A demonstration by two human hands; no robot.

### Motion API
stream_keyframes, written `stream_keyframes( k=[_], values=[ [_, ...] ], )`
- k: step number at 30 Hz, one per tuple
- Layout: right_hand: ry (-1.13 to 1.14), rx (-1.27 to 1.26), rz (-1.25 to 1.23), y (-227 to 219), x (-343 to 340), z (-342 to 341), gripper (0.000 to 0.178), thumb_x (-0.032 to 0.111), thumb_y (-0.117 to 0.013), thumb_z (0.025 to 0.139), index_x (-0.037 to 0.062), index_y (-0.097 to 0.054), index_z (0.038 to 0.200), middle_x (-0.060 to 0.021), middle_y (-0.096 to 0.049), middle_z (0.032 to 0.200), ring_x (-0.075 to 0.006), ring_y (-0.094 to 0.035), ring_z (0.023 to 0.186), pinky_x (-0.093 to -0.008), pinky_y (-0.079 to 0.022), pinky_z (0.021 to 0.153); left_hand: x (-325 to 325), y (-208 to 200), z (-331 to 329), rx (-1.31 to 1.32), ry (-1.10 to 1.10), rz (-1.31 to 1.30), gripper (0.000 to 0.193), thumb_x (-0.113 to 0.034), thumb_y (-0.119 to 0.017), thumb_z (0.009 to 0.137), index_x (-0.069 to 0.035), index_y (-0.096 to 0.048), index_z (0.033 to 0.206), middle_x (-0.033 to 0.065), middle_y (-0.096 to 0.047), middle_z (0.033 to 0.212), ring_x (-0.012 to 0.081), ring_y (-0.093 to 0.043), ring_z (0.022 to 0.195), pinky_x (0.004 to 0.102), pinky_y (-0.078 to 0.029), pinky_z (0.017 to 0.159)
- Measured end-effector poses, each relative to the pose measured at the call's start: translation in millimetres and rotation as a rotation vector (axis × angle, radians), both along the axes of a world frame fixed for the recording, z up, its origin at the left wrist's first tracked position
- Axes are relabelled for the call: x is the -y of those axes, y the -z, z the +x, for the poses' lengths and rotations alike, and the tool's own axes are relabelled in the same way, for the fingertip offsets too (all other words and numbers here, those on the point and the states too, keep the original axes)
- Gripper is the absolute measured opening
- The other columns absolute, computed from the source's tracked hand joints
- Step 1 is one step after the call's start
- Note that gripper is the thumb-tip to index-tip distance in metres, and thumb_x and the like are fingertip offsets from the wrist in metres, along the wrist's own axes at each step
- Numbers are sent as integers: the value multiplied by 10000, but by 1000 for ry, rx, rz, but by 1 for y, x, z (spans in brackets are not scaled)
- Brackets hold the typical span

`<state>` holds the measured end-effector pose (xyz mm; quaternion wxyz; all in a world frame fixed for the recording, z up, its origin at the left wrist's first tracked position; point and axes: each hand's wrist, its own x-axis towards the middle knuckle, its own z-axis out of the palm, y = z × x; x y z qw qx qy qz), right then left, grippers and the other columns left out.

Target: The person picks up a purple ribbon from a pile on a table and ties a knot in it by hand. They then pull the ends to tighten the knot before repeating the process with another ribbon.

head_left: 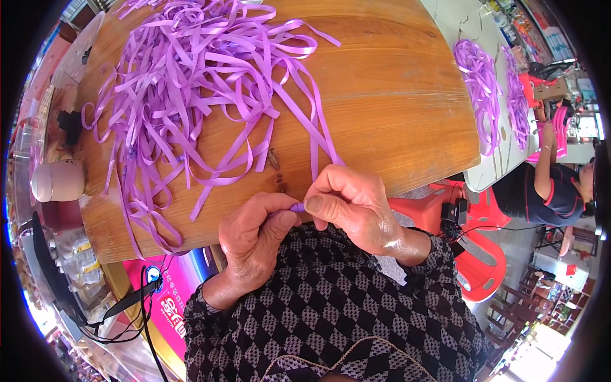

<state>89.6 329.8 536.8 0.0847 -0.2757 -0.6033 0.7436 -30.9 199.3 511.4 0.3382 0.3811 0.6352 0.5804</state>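
My left hand [258,239] and my right hand [350,207] meet at the near edge of a wooden table, both closed in a pinch. Between their fingertips is a small purple piece [297,207], mostly covered by the fingers. From my right hand a purple ribbon [321,130] runs up over the tabletop. It leads toward a large tangled heap of purple ribbons [203,76] at the far left. Whether the pinched piece is the end of that ribbon is hidden.
The wooden table [394,95] fills the middle. On a white marbled table [445,16] to the right lie bundles of purple ribbon [480,89]. Red plastic stools [477,267] stand at my right, near another person [541,191]. Black cables [145,318] hang at the lower left.
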Motion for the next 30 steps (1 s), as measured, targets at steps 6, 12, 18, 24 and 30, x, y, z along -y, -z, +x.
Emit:
stream_keyframes(
  k=[6,12,18,24,30],
  values=[
    [-7,-101,318,5,10,0,143,126,-560,889,-12,-546,857,-38,-559,685,-83,-521,607,-224,-420,533,-8,-1,-1,-503,-77,208,155,1,-654,750,25,-600,894,115,-597,721,209,-562,567,265,-435,510],
    [60,-265,753,17,17,-4,62,34,-559,848,-23,-537,849,-94,-533,689,-193,-536,572,-280,-413,509,-10,-4,3,-681,-146,246,217,30,-678,670,31,-611,876,125,-577,714,242,-556,567,294,-428,482],
    [91,-336,806,24,21,-5,32,-10,-553,820,-18,-522,820,-94,-504,664,-224,-508,537,-304,-383,474,-8,-1,2,-645,-111,267,224,36,-685,646,30,-614,859,118,-570,697,234,-541,544,301,-418,467],
    [47,-360,659,25,17,-2,53,-17,-556,817,-10,-511,790,-73,-483,629,-181,-481,509,-279,-369,459,-10,2,-6,-546,27,326,206,39,-684,640,30,-609,832,110,-561,679,233,-530,534,295,-414,465],
    [58,-375,573,34,22,-2,73,-17,-546,838,-12,-490,791,-68,-480,625,-153,-471,508,-256,-361,459,-13,10,-3,-509,-20,322,146,26,-663,712,25,-606,847,106,-566,679,219,-540,541,286,-417,468]
  ],
)
